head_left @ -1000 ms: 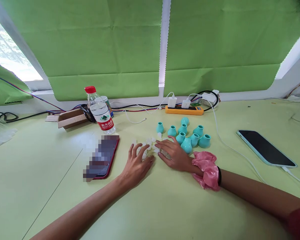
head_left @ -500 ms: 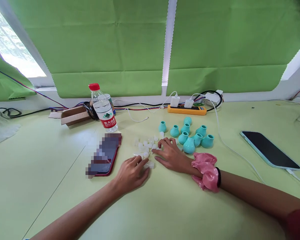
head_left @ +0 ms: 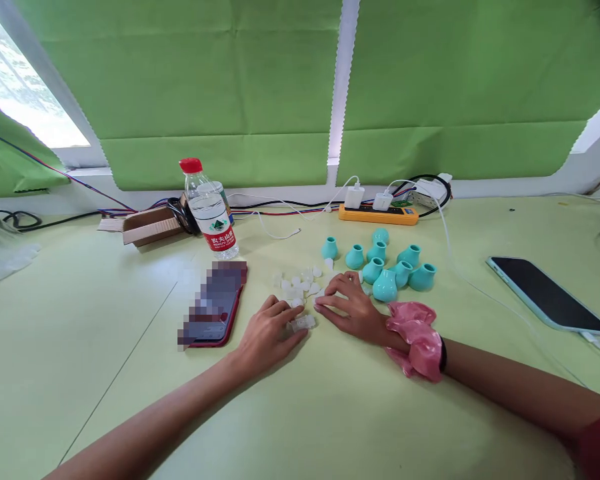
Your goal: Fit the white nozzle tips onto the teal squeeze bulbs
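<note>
Between the thumb and forefinger of my left hand (head_left: 267, 333) is a clear plastic piece (head_left: 303, 323), low over the table. My right hand (head_left: 353, 310), wearing a pink scrunchie (head_left: 416, 340) at the wrist, has its thumb and forefinger pinched at a small white plastic piece (head_left: 319, 296). That piece is partly hidden by the fingers. Beyond both hands lies a loose heap of small translucent white parts (head_left: 294, 283). Several turquoise, vase-shaped pieces (head_left: 385, 287) are grouped just behind my right hand, most with their round openings upward.
A phone in a red case (head_left: 219, 310) lies left, with a water bottle (head_left: 214, 217) behind it. An orange power strip (head_left: 379, 215) with white chargers sits at the back. Another phone (head_left: 550, 293) is charging at right. A cardboard box (head_left: 153, 227) holds cables back left.
My left fingers have come around the clear plastic piece. The right thumb and forefinger have closed together at a white piece. The camera view has shifted slightly.
</note>
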Action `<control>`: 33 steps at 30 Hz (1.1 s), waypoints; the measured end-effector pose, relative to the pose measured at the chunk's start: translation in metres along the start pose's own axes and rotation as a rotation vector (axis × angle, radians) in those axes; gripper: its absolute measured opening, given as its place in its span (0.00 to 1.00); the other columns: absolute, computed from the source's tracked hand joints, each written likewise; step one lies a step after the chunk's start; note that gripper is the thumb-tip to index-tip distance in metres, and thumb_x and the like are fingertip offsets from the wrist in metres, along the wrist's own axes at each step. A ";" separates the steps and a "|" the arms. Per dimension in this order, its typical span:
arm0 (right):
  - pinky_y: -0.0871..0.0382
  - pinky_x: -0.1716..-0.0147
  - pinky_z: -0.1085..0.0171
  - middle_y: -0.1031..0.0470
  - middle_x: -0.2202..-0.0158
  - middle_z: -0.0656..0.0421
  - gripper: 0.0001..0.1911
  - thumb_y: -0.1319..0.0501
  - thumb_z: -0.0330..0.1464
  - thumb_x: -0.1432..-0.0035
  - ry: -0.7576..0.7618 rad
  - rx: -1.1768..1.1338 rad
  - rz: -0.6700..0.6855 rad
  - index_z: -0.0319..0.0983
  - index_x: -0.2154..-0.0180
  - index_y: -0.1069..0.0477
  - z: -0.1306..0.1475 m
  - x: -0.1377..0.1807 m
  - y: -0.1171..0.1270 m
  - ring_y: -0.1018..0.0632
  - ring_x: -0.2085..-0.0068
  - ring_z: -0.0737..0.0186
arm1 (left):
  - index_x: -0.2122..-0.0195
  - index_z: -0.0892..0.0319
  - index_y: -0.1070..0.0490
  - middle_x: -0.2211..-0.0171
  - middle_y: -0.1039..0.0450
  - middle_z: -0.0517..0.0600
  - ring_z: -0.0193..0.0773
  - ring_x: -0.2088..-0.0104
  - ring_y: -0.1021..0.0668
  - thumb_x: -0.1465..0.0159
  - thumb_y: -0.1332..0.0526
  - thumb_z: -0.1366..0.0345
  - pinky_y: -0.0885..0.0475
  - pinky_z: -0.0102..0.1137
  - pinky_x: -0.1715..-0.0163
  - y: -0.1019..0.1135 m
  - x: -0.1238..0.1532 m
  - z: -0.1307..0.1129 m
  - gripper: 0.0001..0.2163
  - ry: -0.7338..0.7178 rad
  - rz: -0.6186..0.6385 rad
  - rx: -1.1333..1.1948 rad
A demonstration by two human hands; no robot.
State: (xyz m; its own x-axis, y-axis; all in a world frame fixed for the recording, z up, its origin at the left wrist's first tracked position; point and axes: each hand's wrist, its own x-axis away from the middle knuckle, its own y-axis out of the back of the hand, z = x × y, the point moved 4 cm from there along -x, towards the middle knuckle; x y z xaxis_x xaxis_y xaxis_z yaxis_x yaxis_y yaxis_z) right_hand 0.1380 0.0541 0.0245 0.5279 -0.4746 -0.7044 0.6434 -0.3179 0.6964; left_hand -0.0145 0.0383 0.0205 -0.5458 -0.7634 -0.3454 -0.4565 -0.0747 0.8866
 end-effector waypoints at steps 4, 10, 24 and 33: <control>0.37 0.66 0.64 0.32 0.72 0.58 0.05 0.46 0.29 0.44 0.086 -0.152 0.066 0.39 0.68 0.32 0.012 0.001 -0.001 0.33 0.66 0.66 | 0.65 0.60 0.28 0.71 0.28 0.50 0.39 0.67 0.32 0.48 0.39 0.65 0.32 0.32 0.69 0.001 0.001 0.008 0.09 0.078 -0.050 0.141; 0.34 0.65 0.64 0.29 0.68 0.57 0.05 0.44 0.27 0.46 0.132 -0.276 0.120 0.37 0.66 0.32 0.013 0.003 -0.008 0.33 0.64 0.65 | 0.64 0.59 0.28 0.69 0.28 0.50 0.38 0.66 0.32 0.46 0.40 0.64 0.33 0.31 0.66 -0.001 0.001 0.004 0.09 -0.009 -0.031 0.233; 0.33 0.67 0.63 0.30 0.70 0.55 0.07 0.44 0.26 0.47 0.081 -0.312 0.097 0.35 0.64 0.32 0.016 0.000 -0.007 0.33 0.66 0.63 | 0.66 0.61 0.27 0.71 0.30 0.52 0.37 0.67 0.33 0.44 0.42 0.65 0.34 0.31 0.67 -0.001 0.000 0.003 0.08 -0.062 -0.049 0.226; 0.33 0.67 0.64 0.31 0.70 0.56 0.07 0.44 0.27 0.47 0.094 -0.275 0.127 0.37 0.65 0.30 0.016 0.001 -0.006 0.34 0.65 0.64 | 0.64 0.61 0.29 0.71 0.27 0.50 0.36 0.69 0.33 0.44 0.41 0.65 0.34 0.30 0.68 -0.001 0.001 0.004 0.08 -0.091 -0.085 0.215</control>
State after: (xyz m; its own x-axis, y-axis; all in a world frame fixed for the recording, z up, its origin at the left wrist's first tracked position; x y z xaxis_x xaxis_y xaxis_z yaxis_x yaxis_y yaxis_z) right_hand 0.1259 0.0423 0.0213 0.6545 -0.4141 -0.6326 0.6881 -0.0205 0.7253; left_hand -0.0175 0.0399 0.0181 -0.5557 -0.6987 -0.4506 -0.6370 0.0095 0.7708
